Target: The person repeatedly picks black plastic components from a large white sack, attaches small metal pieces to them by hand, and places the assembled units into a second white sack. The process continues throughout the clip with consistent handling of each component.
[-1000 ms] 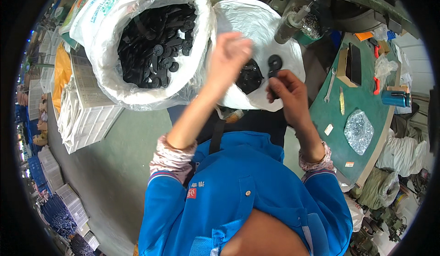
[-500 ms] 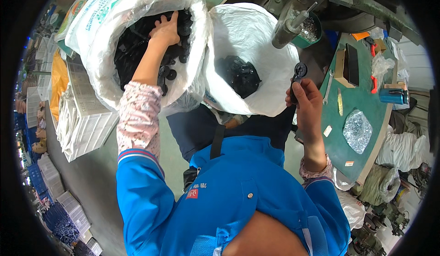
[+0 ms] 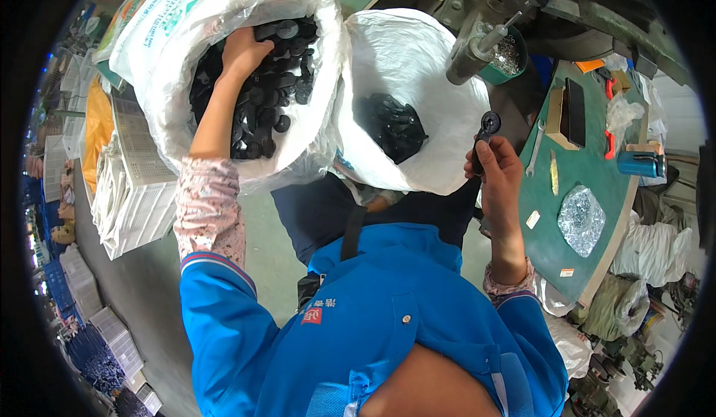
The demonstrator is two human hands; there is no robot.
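My left hand (image 3: 243, 50) reaches into a large white woven sack (image 3: 175, 81) at the left, among many small black plastic parts (image 3: 259, 111). Its thumb points right over the parts, but the fingertips are hidden, so I cannot tell whether it grips one. Beside the right rim of a second white sack (image 3: 455, 133), my right hand (image 3: 498, 162) is closed on a black plastic part (image 3: 489, 124) with a round, ringed end that sticks up past the thumb. A smaller heap of black parts (image 3: 391, 126) lies inside this second sack.
A metal machine spindle (image 3: 470, 59) juts over the right sack, beside a green tub of small metal pieces (image 3: 507, 55). On the green bench (image 3: 556, 245) lie a wrench (image 3: 535, 148), a yellow-handled tool (image 3: 554, 172) and a clear bag of fasteners (image 3: 582, 221). White crates (image 3: 142, 201) stand left.
My left hand has drawn left and slightly toward me inside the sack, its spread fingers now out of sight, uncovering more black parts. My right hand keeps its black part nearly still.
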